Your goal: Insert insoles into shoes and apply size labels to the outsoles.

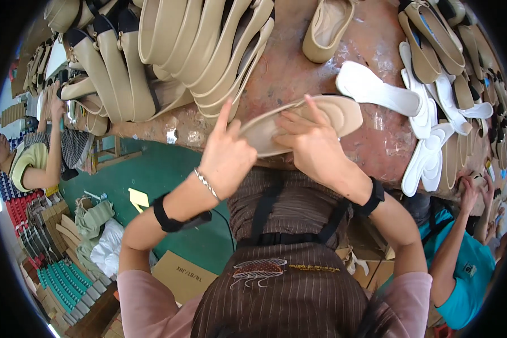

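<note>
A beige flat shoe (349,115) lies sideways at the table's near edge, its padded insole facing up. My left hand (228,155) is closed round the shoe's left end, with the index finger stretched along its far side. My right hand (321,146) holds the shoe at its middle. Several of its fingers press on the insole, and the index finger points towards the far rim. My right thumb and the shoe's underside are hidden. Beyond the shoe, to the right, rests a white insole (372,87).
Stacked beige shoes (208,56) rise at the far left. Another beige shoe (327,28) stands at the back. More white insoles (428,158) and shoes (428,39) crowd the right. Co-workers stand on both sides: one sleeve is yellow (31,166), another teal (462,270).
</note>
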{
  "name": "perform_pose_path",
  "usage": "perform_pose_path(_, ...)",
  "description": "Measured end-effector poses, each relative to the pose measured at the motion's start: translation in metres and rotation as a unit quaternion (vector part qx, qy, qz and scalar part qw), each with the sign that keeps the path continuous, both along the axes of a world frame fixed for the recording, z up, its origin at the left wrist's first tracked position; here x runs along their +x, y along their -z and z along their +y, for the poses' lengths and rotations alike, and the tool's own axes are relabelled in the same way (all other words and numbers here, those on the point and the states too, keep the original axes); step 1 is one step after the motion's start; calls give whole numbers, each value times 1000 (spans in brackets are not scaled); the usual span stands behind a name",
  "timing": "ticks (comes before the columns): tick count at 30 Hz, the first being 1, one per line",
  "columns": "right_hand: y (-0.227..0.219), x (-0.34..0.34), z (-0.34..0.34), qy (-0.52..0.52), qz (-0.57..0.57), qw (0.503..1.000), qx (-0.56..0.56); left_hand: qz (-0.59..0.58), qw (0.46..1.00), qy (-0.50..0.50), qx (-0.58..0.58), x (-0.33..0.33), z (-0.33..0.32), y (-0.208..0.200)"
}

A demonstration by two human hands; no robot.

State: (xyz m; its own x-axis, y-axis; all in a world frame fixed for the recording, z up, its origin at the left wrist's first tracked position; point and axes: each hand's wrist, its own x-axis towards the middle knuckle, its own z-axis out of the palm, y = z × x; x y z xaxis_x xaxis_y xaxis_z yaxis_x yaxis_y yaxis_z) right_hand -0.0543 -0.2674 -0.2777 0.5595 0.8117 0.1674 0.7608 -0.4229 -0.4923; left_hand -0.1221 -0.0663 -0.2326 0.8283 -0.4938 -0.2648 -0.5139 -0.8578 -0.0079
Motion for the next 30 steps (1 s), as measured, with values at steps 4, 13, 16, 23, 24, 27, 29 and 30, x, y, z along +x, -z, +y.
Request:
perform_pose_path(4, -17, 21, -18, 311, -114, 942, 58, -6, 978, -88, -187, -32, -62, 15)
perform_pose_path(13, -52, -1, -40, 190, -15, 981, 32, -43, 963, -179, -198, -34, -114, 24)
perform_pose_path(16, -27, -51, -40, 216, 41, 975, -5, 8, 977, -169, -127, -43, -120, 40)
perform_pose_path(23, 6, 14, -5, 236, -66, 969, -40, -38, 976, -152, -150, -37, -111, 36)
perform_pose_path(24, -13, 34, 2, 221, 63, 958, -172, -39, 975, -156, -152, -39, -112, 35)
perform_pose_path(27, -9, 23, -11, 236, 71, 947, -206, -54, 974, -145, -162, -32, -114, 38)
perform_pose_path(29, 11, -15, -22, 252, -78, 957, -119, -15, 979, -139, -149, -35, -116, 39)
perform_pose_path(30, 9, -26, -17, 252, -96, 953, -139, -14, 978, -140, -151, -36, -115, 40)
